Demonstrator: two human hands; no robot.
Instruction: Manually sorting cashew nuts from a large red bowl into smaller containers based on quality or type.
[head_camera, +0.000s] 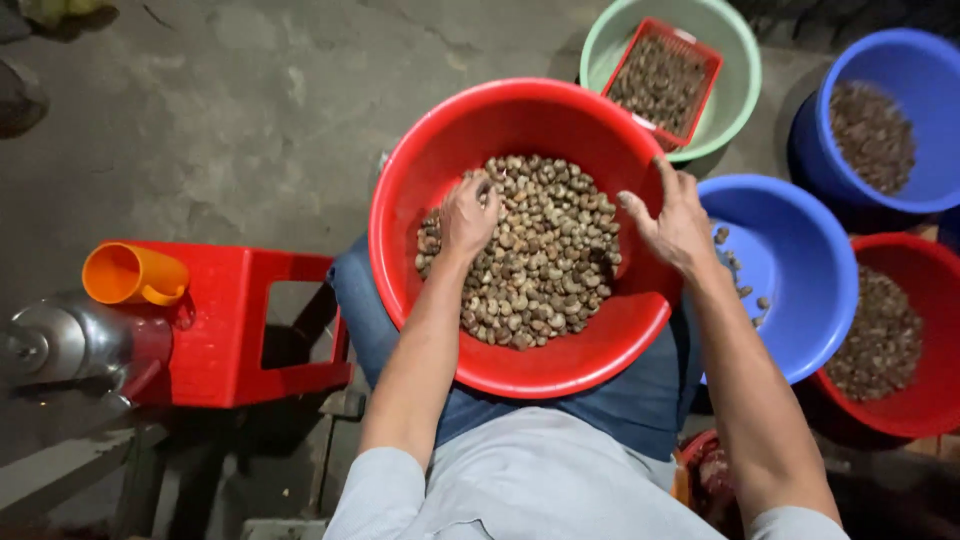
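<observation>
left fingertips (478, 192) buried in nuts (530, 260), far blue basin (930, 60) cropped

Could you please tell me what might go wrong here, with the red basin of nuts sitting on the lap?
1. The red basin rests on the lap, with the right hand at its rim and the left hand in the nuts; a knee shift could tip it.
2. Nuts flicked over the rim may drop into the nearby blue basin, mixing batches.
</observation>
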